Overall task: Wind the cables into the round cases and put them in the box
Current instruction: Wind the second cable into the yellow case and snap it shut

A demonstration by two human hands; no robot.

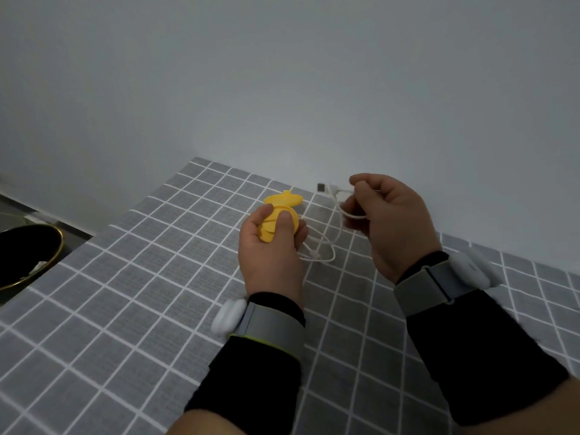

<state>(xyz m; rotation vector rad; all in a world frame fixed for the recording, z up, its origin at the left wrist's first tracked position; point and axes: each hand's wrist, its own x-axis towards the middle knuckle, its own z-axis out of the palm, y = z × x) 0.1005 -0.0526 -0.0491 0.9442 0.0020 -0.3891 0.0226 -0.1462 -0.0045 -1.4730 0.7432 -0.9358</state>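
My left hand (pixel 270 246) grips a yellow round case (pixel 277 222) just above the table, thumb and fingers across its front. The case's lid (pixel 284 200) stands open behind it. A thin white cable (pixel 326 246) runs from the case in loose loops over the tablecloth to my right hand (pixel 389 221), which pinches a loop of it in the air. The cable's plug end (pixel 320 186) sticks out beyond my right fingers near the wall. No box is in view.
The table has a grey cloth with a white grid (pixel 141 293) and stands against a plain wall (pixel 282 73). Past its left edge is a black bowl with a gold rim (pixel 28 252). Both wrists wear grey bands with white sensors.
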